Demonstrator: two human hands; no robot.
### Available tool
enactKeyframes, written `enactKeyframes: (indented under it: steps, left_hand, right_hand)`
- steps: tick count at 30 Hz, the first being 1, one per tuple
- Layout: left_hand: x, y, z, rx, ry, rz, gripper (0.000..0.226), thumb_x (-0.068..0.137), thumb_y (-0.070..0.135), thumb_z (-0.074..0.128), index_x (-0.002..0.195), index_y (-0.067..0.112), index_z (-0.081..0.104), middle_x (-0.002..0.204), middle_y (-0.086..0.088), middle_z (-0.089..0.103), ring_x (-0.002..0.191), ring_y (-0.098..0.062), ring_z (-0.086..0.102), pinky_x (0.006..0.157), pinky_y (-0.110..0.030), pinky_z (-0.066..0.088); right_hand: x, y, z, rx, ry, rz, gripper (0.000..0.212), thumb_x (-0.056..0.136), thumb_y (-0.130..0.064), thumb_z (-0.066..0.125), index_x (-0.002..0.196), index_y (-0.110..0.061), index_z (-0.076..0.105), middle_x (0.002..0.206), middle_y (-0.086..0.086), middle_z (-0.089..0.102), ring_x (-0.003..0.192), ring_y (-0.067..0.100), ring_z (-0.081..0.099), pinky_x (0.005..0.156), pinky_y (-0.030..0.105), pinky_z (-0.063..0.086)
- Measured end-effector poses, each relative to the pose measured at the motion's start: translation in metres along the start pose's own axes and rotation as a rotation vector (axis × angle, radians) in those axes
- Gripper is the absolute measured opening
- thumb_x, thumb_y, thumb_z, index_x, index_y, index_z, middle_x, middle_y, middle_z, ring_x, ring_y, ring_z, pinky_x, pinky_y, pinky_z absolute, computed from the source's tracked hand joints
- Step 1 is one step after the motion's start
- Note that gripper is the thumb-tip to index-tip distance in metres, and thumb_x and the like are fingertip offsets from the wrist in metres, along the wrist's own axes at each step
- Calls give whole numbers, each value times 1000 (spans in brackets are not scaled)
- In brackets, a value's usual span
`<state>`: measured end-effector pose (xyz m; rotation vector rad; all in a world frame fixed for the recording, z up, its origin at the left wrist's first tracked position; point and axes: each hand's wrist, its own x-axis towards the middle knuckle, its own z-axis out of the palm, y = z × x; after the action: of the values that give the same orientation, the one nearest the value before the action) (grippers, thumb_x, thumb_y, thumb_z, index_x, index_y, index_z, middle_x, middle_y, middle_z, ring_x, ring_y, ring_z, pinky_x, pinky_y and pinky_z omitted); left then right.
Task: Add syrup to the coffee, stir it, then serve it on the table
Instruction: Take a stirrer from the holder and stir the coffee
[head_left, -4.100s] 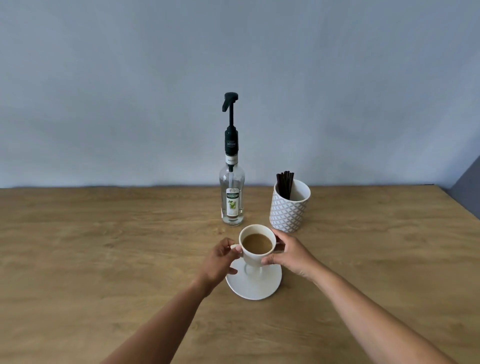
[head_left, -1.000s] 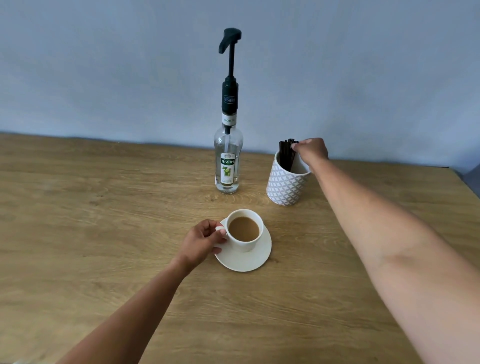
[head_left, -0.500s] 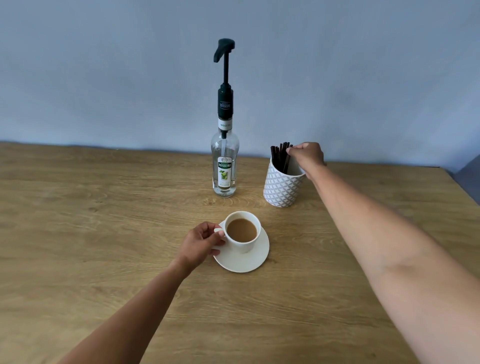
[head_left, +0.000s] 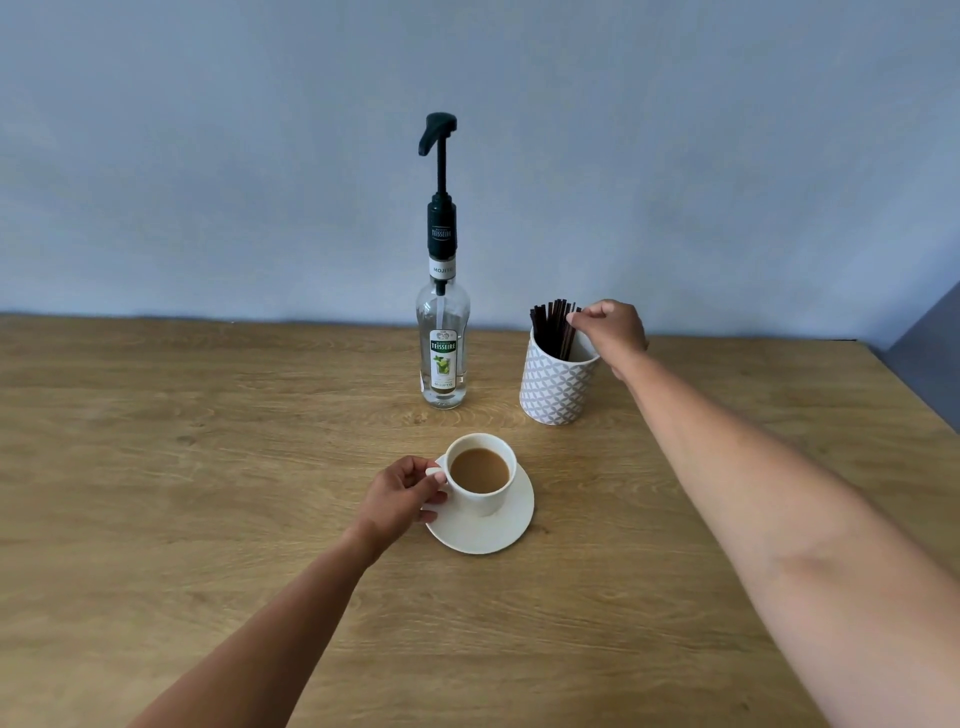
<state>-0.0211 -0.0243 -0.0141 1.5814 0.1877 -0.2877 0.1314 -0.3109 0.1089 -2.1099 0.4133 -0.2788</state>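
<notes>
A white cup of milky coffee (head_left: 480, 480) stands on a white saucer (head_left: 498, 535) in the middle of the wooden table. My left hand (head_left: 402, 493) grips the cup's handle on its left side. Behind it stands a clear syrup bottle (head_left: 442, 343) with a tall black pump. To its right a white patterned holder (head_left: 555, 387) contains several dark stir sticks (head_left: 551, 327). My right hand (head_left: 608, 327) is at the holder's rim, fingertips pinched on the top of a stick.
The wooden table (head_left: 208, 467) runs up to a pale blue wall. Its right edge shows at the far right, with a dark floor strip (head_left: 930, 332) beyond it.
Four seconds ago both hands were around the cup. Since then my right hand has reached to the stick holder and stays pinched at the sticks; my left hand keeps the cup's handle.
</notes>
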Motion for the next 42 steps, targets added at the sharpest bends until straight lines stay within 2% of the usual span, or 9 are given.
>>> enactKeyframes:
  steps: [3, 5, 8, 11, 14, 20, 28, 33, 42]
  left_hand:
    - [0, -1, 0, -2, -1, 1, 12, 93, 17, 65, 102, 10, 66, 91, -7, 75, 82, -19, 72, 70, -35, 58]
    - [1, -2, -1, -2, -2, 4, 12, 93, 17, 65, 102, 10, 66, 92, -7, 75, 82, -19, 72, 70, -36, 58]
    - [3, -3, -1, -5, -1, 4, 13, 93, 18, 66, 103, 10, 66, 93, -8, 76, 82, -19, 73, 70, -35, 59]
    - [3, -4, -2, -8, -2, 4, 14, 92, 18, 67, 103, 9, 66, 94, -10, 76, 83, -20, 73, 69, -36, 59]
    - [3, -5, -3, -14, -8, 10, 16, 91, 19, 68, 104, 9, 66, 94, -10, 76, 84, -21, 74, 70, -36, 60]
    - [3, -7, -3, -19, -9, 31, 14, 90, 20, 69, 101, 12, 66, 90, -7, 77, 82, -20, 74, 71, -39, 60]
    - [3, -8, -4, -16, -4, 37, 13, 89, 21, 70, 100, 14, 66, 90, -8, 77, 81, -18, 74, 68, -35, 60]
    - [3, -10, -4, -23, 8, 52, 15, 88, 24, 72, 99, 17, 68, 92, -9, 76, 83, -20, 74, 68, -35, 60]
    - [1, -9, -3, -13, 99, 77, 14, 81, 19, 79, 94, 19, 74, 90, -8, 77, 81, -16, 72, 68, -36, 61]
  right_hand:
    - [0, -3, -6, 33, 51, -21, 16, 78, -36, 72, 74, -23, 64, 92, -3, 73, 97, 23, 67, 96, 42, 49]
    - [1, -9, -14, 72, 100, -52, 12, 82, -33, 69, 84, -22, 64, 94, 0, 73, 93, 22, 67, 84, 33, 49]
    - [3, -23, -28, 123, 179, -119, 17, 85, -30, 64, 92, -15, 64, 95, 7, 73, 88, 28, 69, 81, 38, 54]
    - [-4, -41, -42, 190, 247, -215, 11, 88, -28, 61, 88, -17, 59, 83, 6, 72, 69, 22, 71, 78, 37, 54]
    - [-20, -57, -57, 288, 279, -296, 9, 89, -27, 58, 88, -18, 56, 87, 11, 74, 52, 8, 65, 68, 28, 50]
    - [-75, -62, -52, 431, 182, -384, 11, 91, -24, 58, 81, -29, 54, 77, 13, 69, 52, 13, 68, 51, 24, 43]
    - [-143, 4, 12, 266, -69, -354, 19, 96, -17, 57, 84, -32, 57, 72, -4, 67, 59, 17, 69, 63, 36, 55]
    - [-165, 27, 30, 169, -121, -443, 15, 90, -11, 66, 89, -24, 60, 74, -9, 68, 63, 10, 68, 66, 23, 54]
    - [-195, 46, 35, 51, -242, -488, 15, 88, -10, 69, 90, -25, 64, 79, -7, 74, 75, 4, 72, 71, 27, 58]
